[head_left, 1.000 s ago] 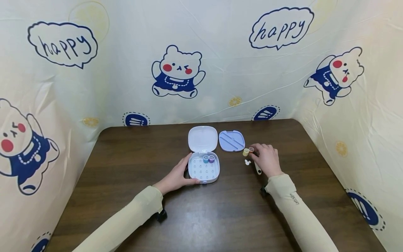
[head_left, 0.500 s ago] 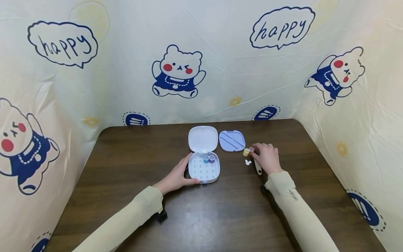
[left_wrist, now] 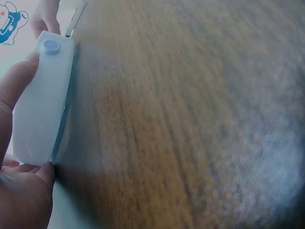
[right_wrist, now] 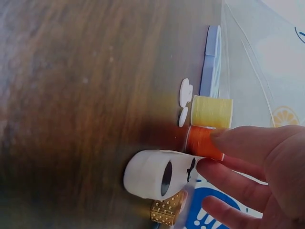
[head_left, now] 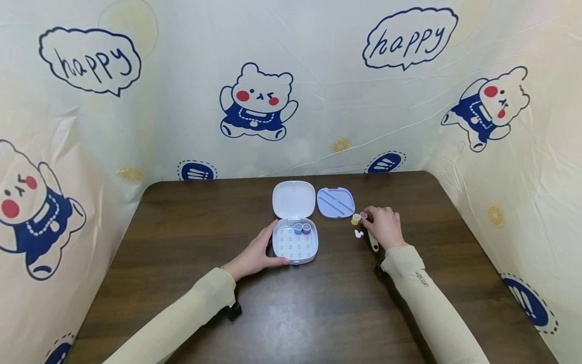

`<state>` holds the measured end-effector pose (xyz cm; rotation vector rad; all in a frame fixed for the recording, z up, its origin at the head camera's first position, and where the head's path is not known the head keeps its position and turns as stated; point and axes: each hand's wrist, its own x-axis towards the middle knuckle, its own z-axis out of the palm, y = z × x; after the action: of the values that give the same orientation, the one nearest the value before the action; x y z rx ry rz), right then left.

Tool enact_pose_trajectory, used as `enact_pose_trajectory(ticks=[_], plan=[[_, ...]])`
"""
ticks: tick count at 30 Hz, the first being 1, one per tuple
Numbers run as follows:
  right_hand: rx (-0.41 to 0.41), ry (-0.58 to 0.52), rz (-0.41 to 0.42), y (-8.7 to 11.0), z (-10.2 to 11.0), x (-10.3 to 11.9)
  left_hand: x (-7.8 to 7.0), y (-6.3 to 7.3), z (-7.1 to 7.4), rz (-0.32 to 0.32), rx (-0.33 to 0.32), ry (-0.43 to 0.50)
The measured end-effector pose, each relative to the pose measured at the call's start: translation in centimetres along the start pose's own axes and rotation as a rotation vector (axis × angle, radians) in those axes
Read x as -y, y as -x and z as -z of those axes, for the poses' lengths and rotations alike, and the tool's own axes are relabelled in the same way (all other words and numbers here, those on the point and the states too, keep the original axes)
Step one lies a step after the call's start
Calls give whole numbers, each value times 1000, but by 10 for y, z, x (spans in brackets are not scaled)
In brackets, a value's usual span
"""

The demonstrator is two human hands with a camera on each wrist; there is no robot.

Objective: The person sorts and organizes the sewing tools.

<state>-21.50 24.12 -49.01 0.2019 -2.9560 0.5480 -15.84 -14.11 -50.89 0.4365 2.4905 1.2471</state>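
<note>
In the head view my left hand (head_left: 254,254) grips the left side of an open white box (head_left: 312,253), thumb along its front. A blue thread spool (head_left: 297,229) and a purple thread spool (head_left: 306,229) stand on the pegs inside. At the right, my right hand (head_left: 385,228) pinches an orange thread spool (right_wrist: 202,141) between thumb and fingers. A yellow thread spool (right_wrist: 212,112) stands right beside it. Close to the fingers lies a white handle-like piece (right_wrist: 147,174) with a dark hole in its end.
A lavender tray (head_left: 335,203) with a diagonal bar lies right of the box's raised lid (head_left: 293,199). Small white rounded pieces (head_left: 358,234) lie before the yellow spool. A gold dimpled piece (right_wrist: 167,209) shows beyond the white handle. Printed cloth (head_left: 182,101) hangs behind the table.
Both hands keep their places, the left at the box and the right at the orange spool. The head view has shifted very slightly.
</note>
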Motion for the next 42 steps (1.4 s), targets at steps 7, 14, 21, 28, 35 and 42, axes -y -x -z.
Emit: enact_pose_trajectory(ticks=[7, 14, 21, 28, 35, 42], plan=[[6, -8, -10, 0, 1, 1, -1, 1, 0, 0, 2, -1], [13, -11, -13, 3, 3, 2, -1, 1, 1, -7, 4, -15], [21, -25, -18, 10, 8, 3, -1, 1, 1, -4, 8, -17], [-6, -39, -13, 16, 10, 4, -1, 1, 0, 7, 5, -2], [-16, -72, -1, 22, 17, 11, 0, 0, 0, 5, 5, 2], [-14, -81, 18, 26, 23, 23, 1, -1, 0, 1, 8, -4]])
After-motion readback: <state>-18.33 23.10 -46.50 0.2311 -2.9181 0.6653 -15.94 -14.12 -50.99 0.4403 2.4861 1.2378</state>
